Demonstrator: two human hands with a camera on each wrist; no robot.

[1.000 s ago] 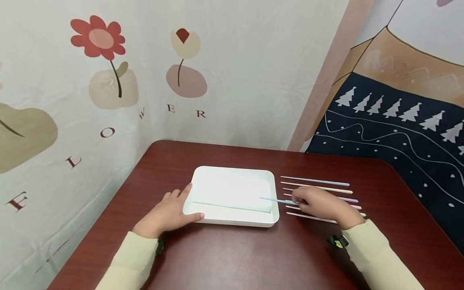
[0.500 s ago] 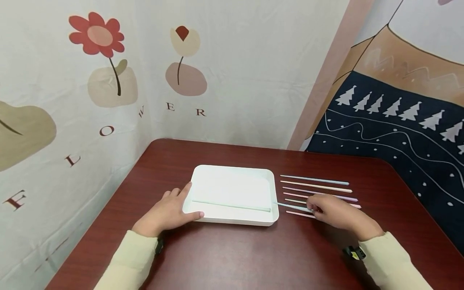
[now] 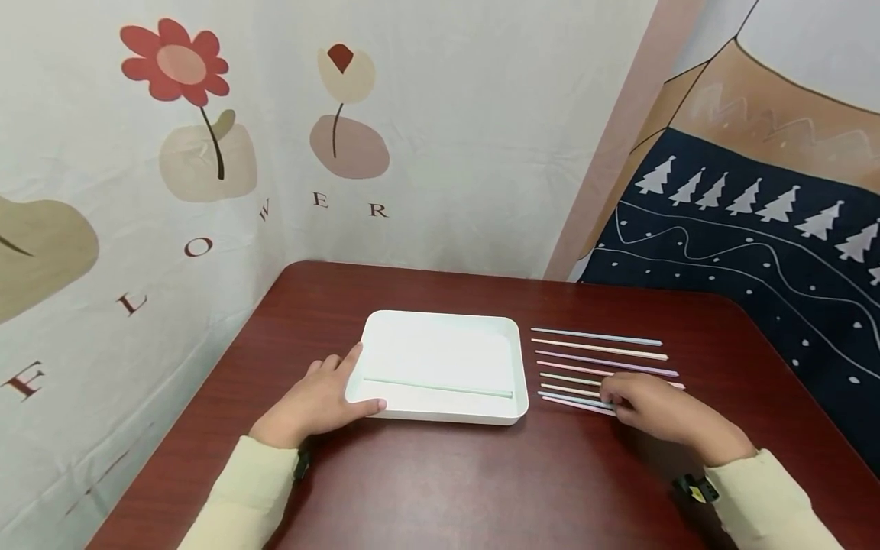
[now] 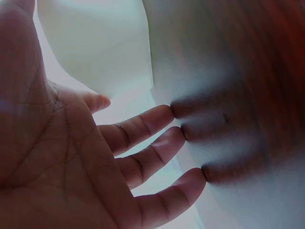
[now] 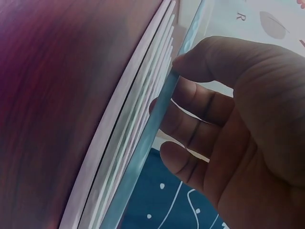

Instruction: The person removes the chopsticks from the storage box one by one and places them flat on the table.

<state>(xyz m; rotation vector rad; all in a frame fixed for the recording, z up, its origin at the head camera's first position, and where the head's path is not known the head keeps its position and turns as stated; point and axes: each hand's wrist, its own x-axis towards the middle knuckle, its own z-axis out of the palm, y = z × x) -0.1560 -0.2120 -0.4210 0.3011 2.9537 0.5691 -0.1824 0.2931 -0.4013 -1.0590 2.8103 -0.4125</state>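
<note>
In the head view my left hand (image 3: 312,401) rests at the left end of a white tray (image 3: 440,347), fingers spread, thumb at its near rim. The left wrist view shows the fingertips of that hand (image 4: 143,148) against the dark tabletop. One pale green chopstick (image 3: 440,387) lies lengthwise in the tray. My right hand (image 3: 663,405) pinches a light blue chopstick (image 5: 148,138) between thumb and fingers, raised just over the row of other chopsticks. Its thick end is hidden behind the hand in the head view.
Right of the tray, several pastel chopsticks lie side by side, among them a blue one (image 3: 596,337), a cream one (image 3: 598,350) and a purple one (image 3: 605,363). The reddish-brown table (image 3: 447,473) meets printed cloth walls (image 3: 447,153) behind and left.
My right hand has drawn rightward and toward me with the blue chopstick. Its tip, formerly over the tray, is now beside the near end of the row. My left hand has stayed put.
</note>
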